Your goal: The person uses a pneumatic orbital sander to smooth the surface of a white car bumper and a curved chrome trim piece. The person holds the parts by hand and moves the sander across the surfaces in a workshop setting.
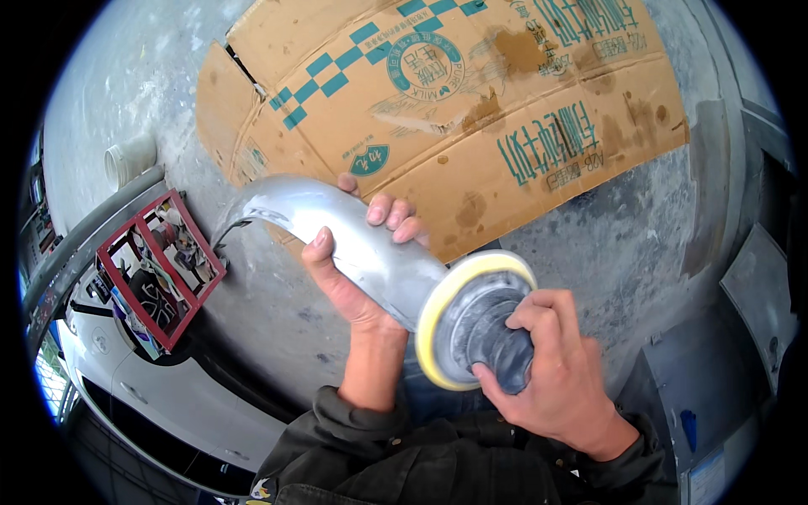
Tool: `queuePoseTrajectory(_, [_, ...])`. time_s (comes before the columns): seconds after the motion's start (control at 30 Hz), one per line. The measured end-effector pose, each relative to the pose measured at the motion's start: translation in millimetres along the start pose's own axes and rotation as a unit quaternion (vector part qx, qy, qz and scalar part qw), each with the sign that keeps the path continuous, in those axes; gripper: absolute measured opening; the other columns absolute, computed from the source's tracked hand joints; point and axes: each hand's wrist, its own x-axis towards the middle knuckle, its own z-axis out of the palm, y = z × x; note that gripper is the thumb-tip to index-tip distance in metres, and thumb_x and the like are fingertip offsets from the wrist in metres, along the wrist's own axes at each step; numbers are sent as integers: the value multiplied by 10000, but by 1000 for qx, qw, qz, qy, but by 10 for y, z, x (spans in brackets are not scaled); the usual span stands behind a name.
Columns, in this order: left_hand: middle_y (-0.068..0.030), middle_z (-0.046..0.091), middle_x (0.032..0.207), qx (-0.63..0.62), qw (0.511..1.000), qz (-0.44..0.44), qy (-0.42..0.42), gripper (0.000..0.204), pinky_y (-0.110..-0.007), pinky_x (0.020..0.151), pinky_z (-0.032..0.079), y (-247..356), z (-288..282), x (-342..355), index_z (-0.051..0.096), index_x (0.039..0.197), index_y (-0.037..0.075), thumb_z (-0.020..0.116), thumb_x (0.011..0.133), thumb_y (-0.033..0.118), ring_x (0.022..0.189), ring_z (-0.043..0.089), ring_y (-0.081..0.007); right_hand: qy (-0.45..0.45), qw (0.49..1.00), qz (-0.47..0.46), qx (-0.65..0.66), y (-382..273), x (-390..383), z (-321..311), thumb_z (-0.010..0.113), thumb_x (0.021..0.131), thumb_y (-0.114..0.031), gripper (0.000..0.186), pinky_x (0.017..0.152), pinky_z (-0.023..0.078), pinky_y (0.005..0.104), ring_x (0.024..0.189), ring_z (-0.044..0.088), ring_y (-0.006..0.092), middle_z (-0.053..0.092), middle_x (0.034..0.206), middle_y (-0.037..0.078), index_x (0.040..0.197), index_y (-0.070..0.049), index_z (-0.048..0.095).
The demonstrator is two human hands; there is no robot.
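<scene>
My left hand point(358, 303) is closed around a curved, silver-grey mudguard-like panel point(380, 263), thumb on the near side and fingertips over the far edge. The panel arches away to the left and narrows at its far end. In my right hand point(560, 379) is a round sanding pad point(492, 332) with a dark, ridged grip and a pale yellow rim. Thumb and fingers pinch that grip from the right. The pad's face is turned toward the panel's right end and overlaps it. Whether the two touch cannot be made out.
Beyond my hands, a flattened, stained cardboard box point(438, 164) lies on the grey floor point(627, 244). At left are a red-framed cart point(156, 265) holding tools, a white bucket point(130, 160) and a white car point(185, 391). Grey panels point(686, 379) stand at right.
</scene>
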Motion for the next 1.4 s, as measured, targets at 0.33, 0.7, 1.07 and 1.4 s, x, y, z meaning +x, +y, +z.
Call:
queuePoseTrajectory(0.33, [-80,496,902,1,998,32,59,467,-324,796,481,95,-12,24,568,1223,118,743,831,302,838,455,-211,25,999,-15,-28,-8,-19,24,866,735,-219,541,580,574,388,737,690,286,526,1151,140,1146,-81,544])
queuePoseTrajectory(0.7, [-84,516,902,40,994,54,91,435,-344,821,505,119,-54,43,560,1207,128,715,852,327,848,495,-223,15,1000,0,0,-42,17,44,849,758,-220,527,590,579,408,799,700,325,529,1149,139,1155,-76,534])
queuePoseTrajectory(1.07, [-69,495,907,-71,996,39,35,448,-335,802,491,501,64,128,583,1229,134,725,828,274,840,464,-212,5,990,115,-77,542,-332,21,855,740,-190,568,706,563,456,933,662,373,516,1171,151,1171,-68,507])
queuePoseTrajectory(1.4, [-49,470,899,-110,994,25,-3,503,-290,709,447,446,59,119,571,1252,142,753,797,253,845,424,-185,100,992,60,-49,475,-404,-65,894,658,-112,669,718,549,428,933,644,375,560,1146,169,1188,-75,487])
